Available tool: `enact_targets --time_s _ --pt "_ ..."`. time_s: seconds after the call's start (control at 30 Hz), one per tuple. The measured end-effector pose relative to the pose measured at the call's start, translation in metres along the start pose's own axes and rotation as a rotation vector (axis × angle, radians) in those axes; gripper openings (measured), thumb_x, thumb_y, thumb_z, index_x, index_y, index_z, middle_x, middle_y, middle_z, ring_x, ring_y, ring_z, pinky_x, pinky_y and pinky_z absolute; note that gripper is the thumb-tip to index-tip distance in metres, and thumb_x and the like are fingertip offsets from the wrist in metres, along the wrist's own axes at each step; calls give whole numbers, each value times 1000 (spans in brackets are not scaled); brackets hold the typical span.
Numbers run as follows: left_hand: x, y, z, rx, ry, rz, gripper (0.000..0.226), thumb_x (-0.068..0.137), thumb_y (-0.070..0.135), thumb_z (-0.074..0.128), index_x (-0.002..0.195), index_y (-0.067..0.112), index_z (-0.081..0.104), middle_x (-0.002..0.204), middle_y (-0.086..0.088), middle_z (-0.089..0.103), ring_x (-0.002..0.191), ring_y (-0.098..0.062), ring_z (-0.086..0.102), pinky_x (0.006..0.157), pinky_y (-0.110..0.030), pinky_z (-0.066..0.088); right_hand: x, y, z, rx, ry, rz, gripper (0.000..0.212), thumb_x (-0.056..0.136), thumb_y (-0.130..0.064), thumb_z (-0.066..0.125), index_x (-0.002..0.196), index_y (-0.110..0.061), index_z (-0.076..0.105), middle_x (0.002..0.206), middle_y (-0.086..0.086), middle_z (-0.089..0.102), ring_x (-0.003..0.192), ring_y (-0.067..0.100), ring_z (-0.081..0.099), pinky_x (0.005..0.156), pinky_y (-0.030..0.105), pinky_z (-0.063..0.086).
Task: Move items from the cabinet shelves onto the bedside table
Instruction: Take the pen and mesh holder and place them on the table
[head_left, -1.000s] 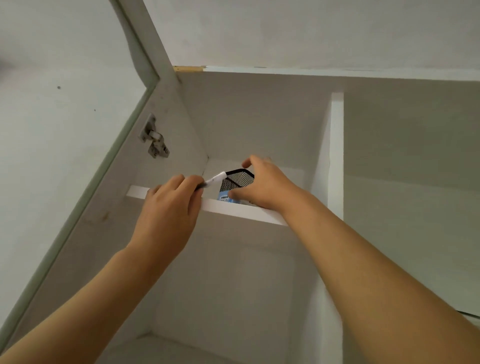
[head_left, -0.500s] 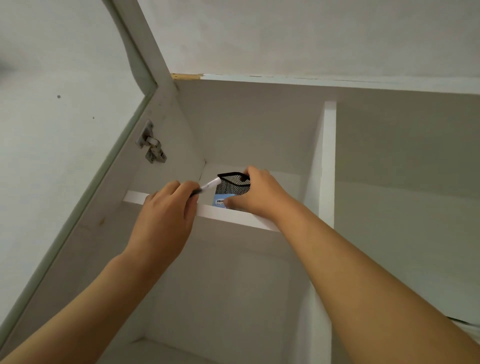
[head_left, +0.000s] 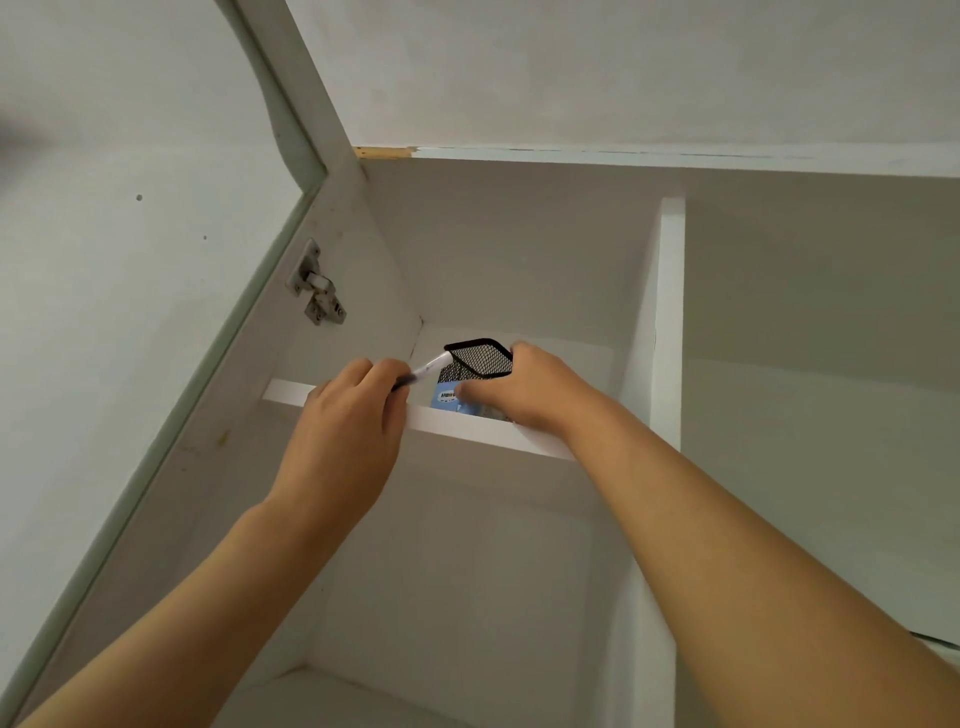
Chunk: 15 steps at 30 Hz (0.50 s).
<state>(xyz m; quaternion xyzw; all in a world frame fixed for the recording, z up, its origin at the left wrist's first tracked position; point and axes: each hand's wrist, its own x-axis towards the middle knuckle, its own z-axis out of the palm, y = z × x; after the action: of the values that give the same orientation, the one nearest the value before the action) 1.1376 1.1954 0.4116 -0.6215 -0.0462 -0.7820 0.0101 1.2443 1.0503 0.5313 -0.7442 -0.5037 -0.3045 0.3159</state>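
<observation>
Dim, even, greyish light we see throughout, soft shadow under the shelf (head_left: 467, 428), no glare, wide-angle bending along the door edge (head_left: 156, 467), slight softness in our corners.

- The black mesh pen holder (head_left: 480, 358) now tips further toward 10 o'clock than a second ago, so its open rim faces the left hand (head_left: 348, 415) and more of the rim shows above the shelf (head_left: 467, 428)
- The right hand (head_left: 519, 389) has slid round the holder: its fingers, which lay over the top a second ago, now wrap the side at 3 o'clock, the thumb low by the blue label (head_left: 449, 397)
- The pen (head_left: 428, 368) pinched in the left hand now has its white end touching the holder's rim at 9 o'clock
</observation>
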Motion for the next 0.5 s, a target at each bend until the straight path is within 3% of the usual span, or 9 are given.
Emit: enact_targets --time_s 0.07,0.13,0.23,0.37,0.5 --pt "0 0 0 -1 4 2 11 103 8 59 108 10 68 84 -4 58 65 -31 54 71 -35 36 1 1 -1 12 -13 29 64 65 -62 82 104 -14 66 95 3 69 82 23 66 63 33 45" --pt "0 0 1 -1 3 1 11 103 8 59 109 10 68 84 -4 58 66 -31 54 71 -35 36 0 4 -3 13 -12 63 50 75 -55 85 88 -14 59 81 1 58 67 18 55 56 31 35" --pt "-1 0 1 3 -3 4 11 104 9 58 109 11 67 84 -4 58 66 -31 54 69 -35 37 -4 4 -5 1 -13 74 49 82 -49 84 73 -17 47 71 -2 44 57 16 41 51 30 28" --pt "0 -1 2 5 11 13 10 103 8 59 108 10 67 83 -4 57 65 -33 53 69 -35 36 -1 5 -4 2 -8 34 38 85 -44 82 80 -12 61 71 0 49 59 17 44 53 30 30" --pt "0 -2 3 -1 24 24 10 103 5 60 108 9 67 82 -4 56 64 -33 52 70 -36 37 1 5 -2 -12 37 -5 42 88 -45 73 99 -4 69 94 10 70 77 29 63 63 32 43"
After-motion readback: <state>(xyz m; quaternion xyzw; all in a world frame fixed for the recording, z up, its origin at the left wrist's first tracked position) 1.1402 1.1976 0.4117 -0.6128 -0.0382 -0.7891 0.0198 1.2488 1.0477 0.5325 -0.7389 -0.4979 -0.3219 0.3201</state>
